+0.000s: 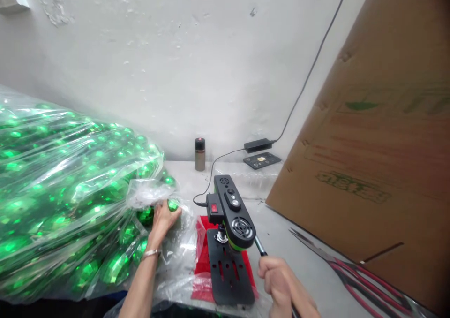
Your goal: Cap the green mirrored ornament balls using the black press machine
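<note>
My left hand [165, 218] is at the mouth of a large clear plastic bag [135, 193], fingers and thumb curled around a shiny green ball ornament [172, 205]. Many similar faceted green balls fill the bag on the left. In front of me stands a black bench device [241, 212] with round vents and a side box carrying a red switch [214, 208]. Its slotted black base plate [230, 285] rests over red material [202, 259]. My right hand [283, 280] is closed around the metal-and-black handle [260, 246] slanting out from the device.
Large red-and-black scissors [355, 273] lie at the right, before a tall cardboard box [369, 135]. By the back wall are a dark-capped bottle [200, 155], a black power adapter [258, 145] with its cable, and a dark flat tray [262, 160].
</note>
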The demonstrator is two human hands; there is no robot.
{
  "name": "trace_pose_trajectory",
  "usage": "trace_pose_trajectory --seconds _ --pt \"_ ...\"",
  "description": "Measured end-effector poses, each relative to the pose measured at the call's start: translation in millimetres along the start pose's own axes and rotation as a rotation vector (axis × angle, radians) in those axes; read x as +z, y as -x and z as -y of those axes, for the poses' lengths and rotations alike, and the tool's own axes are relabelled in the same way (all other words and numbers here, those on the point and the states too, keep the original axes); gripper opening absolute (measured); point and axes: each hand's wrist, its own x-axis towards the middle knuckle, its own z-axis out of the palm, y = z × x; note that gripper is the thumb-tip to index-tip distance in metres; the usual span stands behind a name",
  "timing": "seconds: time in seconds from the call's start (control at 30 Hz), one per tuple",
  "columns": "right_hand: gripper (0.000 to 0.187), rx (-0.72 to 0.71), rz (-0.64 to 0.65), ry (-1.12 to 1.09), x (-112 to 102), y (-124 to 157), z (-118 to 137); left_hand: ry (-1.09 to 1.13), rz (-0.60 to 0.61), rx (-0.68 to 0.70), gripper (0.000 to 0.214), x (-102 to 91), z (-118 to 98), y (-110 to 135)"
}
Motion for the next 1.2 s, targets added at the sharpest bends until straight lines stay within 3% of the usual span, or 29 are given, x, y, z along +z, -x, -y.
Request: trace_pose_trajectory --seconds 0.1,0.23,0.3,0.37,0.43,0.53,0.7,0.77,0.87,0.93,1.0,1.2 --pt "0.031 0.005 0.015 0.002 -1 0 0 0.028 0.037 0.046 0.067 7.3 4 44" --pt "0.033 -0.006 0.016 0.017 0 0 2 0.020 0.041 0.314 0.070 32.4 14 103" --pt "0.034 0.002 0.006 0.019 -1 1 2 0.131 0.035 0.451 0.067 47.2 18 120" --pt "0.034 0.017 0.008 0.017 -1 1 3 0.357 0.033 0.503 0.070 60.5 19 127" --pt "0.034 0.028 0.022 0.014 -2 1 3 0.579 0.025 0.467 0.073 70.4 17 129" --pt "0.033 0.029 0.033 0.018 -2 1 3 0.757 0.050 0.305 0.071 77.0 9 129" --pt "0.034 0.027 0.028 0.017 -1 -6 9 0.923 0.062 0.180 0.075 71.0 -4 131" --pt "0.034 0.039 0.034 0.014 0 -13 13 1.084 0.044 0.061 0.082 66.2 -6 134" --pt "0.037 0.086 0.047 0.018 1 -27 22 1.431 0.163 -0.112 0.087 62.0 -6 143" --pt "0.040 0.108 0.051 0.025 1 -34 27 1.569 0.267 -0.151 0.087 63.4 -7 153" --pt "0.041 0.113 0.059 0.032 1 -39 30 1.545 0.282 -0.125 0.086 68.6 -11 164" --pt "0.039 0.093 0.090 -0.002 0 -41 31 1.119 0.153 0.125 0.082 90.8 -23 184"
